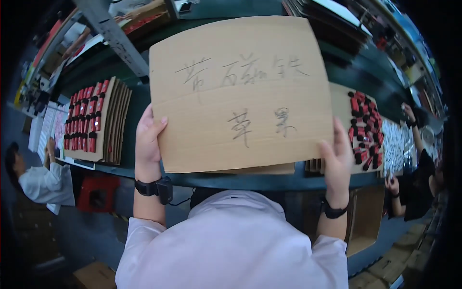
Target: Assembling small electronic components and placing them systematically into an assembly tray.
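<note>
A large brown cardboard sheet (202,130) with dark handwriting fills the middle of the view, held up above the green table (139,101). My left hand (150,132) grips its left edge, thumb on the face and fingers behind. At the opposite edge my right hand (338,149) holds it the same way. The fingers behind the sheet are mostly hidden. Below its lower edge a strip of another cardboard piece (269,169) shows; I cannot tell whether it is held too or lies on the table.
To the left stands a stack of cardboard sheets (113,125) topped with rows of small red-and-black pieces (83,118). More red-and-black pieces (365,130) lie on cardboard at the right, beside white pieces (393,144). A person (48,180) works at far left, another (416,188) at far right. An open box (368,216) stands below the table.
</note>
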Available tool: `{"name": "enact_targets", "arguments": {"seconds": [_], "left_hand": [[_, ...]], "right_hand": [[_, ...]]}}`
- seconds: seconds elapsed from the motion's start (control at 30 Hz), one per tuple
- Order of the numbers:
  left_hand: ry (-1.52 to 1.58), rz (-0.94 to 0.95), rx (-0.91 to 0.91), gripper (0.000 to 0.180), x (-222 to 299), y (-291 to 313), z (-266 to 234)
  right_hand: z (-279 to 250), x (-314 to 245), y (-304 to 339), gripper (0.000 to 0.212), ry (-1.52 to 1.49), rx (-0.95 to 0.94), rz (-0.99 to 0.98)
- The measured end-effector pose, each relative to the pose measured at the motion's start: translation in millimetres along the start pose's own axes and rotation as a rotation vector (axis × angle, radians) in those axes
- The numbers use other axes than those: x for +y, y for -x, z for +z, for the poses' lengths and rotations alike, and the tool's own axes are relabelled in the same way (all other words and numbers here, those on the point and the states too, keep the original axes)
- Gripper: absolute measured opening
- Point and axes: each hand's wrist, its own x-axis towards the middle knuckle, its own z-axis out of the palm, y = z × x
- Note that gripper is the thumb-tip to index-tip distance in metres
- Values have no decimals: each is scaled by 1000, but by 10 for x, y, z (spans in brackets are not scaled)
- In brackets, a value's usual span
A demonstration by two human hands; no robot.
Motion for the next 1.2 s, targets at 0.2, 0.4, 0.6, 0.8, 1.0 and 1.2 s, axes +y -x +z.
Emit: {"name": "enact_targets", "arguments": {"seconds": [0.2,0.4,0.6,0.8,1.0,1.2], "left_hand": [[-240,-44,172,54,-192,304,-565],[-568,-146,205,52,-404,397,-650],[-959,-150,69,53,-583,69,-381],[-1060,-206,40,53,-722,-24,-348],[-1062,-125,6,56,-893,-27,-507],[-975,-161,30,54,-899,-39,-513]], "right_hand": [[359,341,250,60,13,-220,326],[282,642,484,57,385,-307,306],[66,863,492,63,602,-182,238],[23,1049,536,65,667,-147,248],[52,1060,528,64,751,-133,189],[17,620,447,53,796,-20,-3]]}}
